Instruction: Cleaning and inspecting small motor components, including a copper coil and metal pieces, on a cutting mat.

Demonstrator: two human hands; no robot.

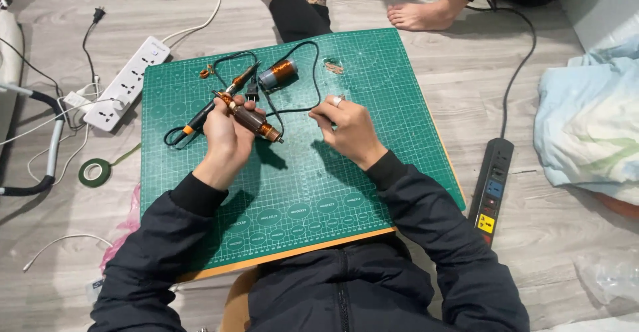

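Person is sitting on the floor, working over a green cutting mat (373, 172). Left hand (226, 132) is gripping a motor rotor (249, 117) — fingers wrapped around its dark core, copper winding showing at both ends, shaft tilted down to the right, held just above the mat. Right hand (346, 122) is hovering beside it, thumb and forefinger pinched together; likely pinching a fine wire, but it's too thin to tell. A ring (338, 100) is showing on that hand.

Step in hand, as a judgement: working the winding on the rotor, probably pulling or guiding a strand off the end nearest the right hand. Next move is calling for steady tension from the right hand while the left keeps the rotor from turning — a slack strand could tangle.

Soldering iron (219, 102) is lying on the mat behind the left hand, its black cord (303, 79) looping across. A second small copper coil (278, 73) is resting near the mat's far edge. White power strip (126, 82) and a roll of green tape (94, 172) are lying off the mat to the left; black power strip (491, 189) to the right. Another person's bare feet (423, 13) are showing at the top.
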